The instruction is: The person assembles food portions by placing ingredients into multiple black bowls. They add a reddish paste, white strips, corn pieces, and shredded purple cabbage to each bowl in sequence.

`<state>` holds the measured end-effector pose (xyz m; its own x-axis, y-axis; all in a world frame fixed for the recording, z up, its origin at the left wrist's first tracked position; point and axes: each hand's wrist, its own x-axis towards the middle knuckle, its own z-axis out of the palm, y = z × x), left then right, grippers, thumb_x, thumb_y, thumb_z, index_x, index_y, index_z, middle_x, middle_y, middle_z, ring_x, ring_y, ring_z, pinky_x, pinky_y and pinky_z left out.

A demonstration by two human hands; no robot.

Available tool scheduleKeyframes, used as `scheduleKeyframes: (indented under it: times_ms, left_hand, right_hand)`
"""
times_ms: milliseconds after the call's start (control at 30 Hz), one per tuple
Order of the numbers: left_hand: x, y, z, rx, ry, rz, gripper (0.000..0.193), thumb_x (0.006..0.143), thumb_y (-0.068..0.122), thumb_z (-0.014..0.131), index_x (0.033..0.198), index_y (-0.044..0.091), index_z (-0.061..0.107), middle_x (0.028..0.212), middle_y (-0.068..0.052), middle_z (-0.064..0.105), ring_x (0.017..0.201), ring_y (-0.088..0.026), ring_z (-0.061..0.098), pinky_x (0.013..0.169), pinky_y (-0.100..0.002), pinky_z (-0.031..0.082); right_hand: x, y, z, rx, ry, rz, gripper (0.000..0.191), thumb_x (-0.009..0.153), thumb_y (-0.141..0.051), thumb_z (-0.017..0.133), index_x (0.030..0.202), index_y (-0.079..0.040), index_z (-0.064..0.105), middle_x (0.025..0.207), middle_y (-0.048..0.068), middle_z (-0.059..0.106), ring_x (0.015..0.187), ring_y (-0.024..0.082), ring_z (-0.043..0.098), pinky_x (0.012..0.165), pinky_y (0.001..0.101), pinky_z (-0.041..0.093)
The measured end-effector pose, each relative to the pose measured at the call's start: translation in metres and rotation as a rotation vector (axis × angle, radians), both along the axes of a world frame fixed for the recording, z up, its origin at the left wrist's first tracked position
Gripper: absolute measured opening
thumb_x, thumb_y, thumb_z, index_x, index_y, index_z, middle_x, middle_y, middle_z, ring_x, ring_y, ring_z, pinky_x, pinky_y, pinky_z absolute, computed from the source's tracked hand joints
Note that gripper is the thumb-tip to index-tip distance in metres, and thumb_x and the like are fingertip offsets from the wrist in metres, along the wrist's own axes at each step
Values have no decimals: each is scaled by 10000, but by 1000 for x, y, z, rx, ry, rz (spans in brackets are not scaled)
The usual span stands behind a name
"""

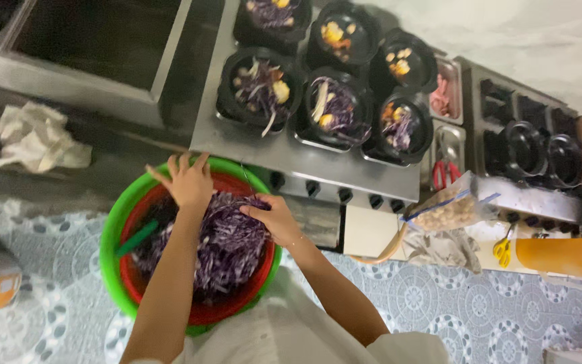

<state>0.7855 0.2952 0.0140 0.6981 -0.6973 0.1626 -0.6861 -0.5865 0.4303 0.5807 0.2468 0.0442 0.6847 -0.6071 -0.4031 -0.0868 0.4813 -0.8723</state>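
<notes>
A green basin [110, 251] holds a red colander [220, 311] heaped with shredded purple cabbage [227, 253]. My left hand [186, 180] hovers at the far edge of the heap, fingers spread, touching the shreds. My right hand [274, 219] rests on the right side of the heap and pinches a tuft of cabbage between its fingers. A green utensil handle [136, 237] sticks out of the cabbage on the left. Just beyond the basin, several black bowls [259, 91] with purple cabbage, white strips and yellow pieces stand on a steel counter [271, 152].
A crumpled white cloth [35, 138] lies at the left. A zip bag of nuts [449, 209], red scissors [444, 172], yellow scissors [502, 251] and an orange container [560, 256] sit at the right, near black burners [527, 145]. Patterned floor tiles [439, 303] lie below.
</notes>
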Motion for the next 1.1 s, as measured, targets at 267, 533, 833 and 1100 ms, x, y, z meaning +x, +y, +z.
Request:
scheduleKeyframes:
  times_ms: [267, 533, 833, 1100]
  left_hand:
    - [3, -8, -36, 124, 11, 157, 478, 1085, 503, 417, 1320, 171, 669, 1583, -162, 461, 1593, -476, 126, 1138, -765, -116]
    - [3, 8, -72, 265, -254, 156, 442, 1161, 517, 371, 1182, 177, 653, 1450, -151, 505, 1536, -488, 210, 1169, -809, -53]
    - [-4, 10, -82, 582, -513, 256, 345, 1137, 558, 436, 1145, 281, 641, 1387, 5, 533, 1543, -389, 281, 1207, -749, -14]
    - [-1, 11, -83, 545, -425, 262, 387, 1165, 574, 437, 1141, 242, 635, 1432, -23, 522, 1566, -412, 225, 1200, -743, -37]
  right_hand:
    - [7, -150, 88, -41, -27, -209, 264, 893, -125, 775, 1104, 15, 702, 959, 41, 740, 846, 122, 715, 724, 307, 588]
    - [31, -407, 112, -545, 53, -368, 273, 942, -212, 805, 1004, 42, 725, 834, 43, 685, 662, 126, 627, 505, 305, 476]
    - [44, -492, 80, -780, 586, -436, 378, 798, -128, 807, 1137, -1, 700, 943, 130, 761, 677, 252, 713, 525, 371, 554]
    - [41, -487, 94, -644, 410, -391, 268, 937, -149, 702, 1156, 3, 735, 947, 110, 744, 770, 191, 746, 633, 354, 619]
